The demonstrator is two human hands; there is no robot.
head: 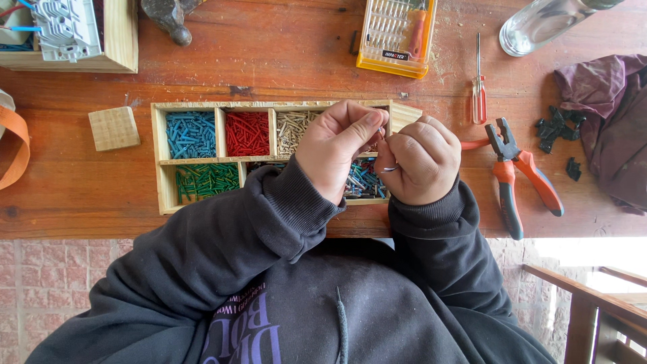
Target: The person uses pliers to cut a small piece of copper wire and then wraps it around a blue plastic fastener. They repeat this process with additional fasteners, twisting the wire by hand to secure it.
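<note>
A clear-lidded yellow bit case (396,35) lies at the far edge of the wooden table (283,54), a small dark label (395,55) with pale lettering stuck near its front rim; an orange-handled driver shows inside. A divided wooden box (160,158) sits mid-table, its compartments holding blue, red, tan, green and mixed small pieces. No signs or screens are in view

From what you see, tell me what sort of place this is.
Probably a home workshop bench: a wooden table with pliers, a screwdriver, and a wooden compartment tray of sorted coloured small parts.
</note>
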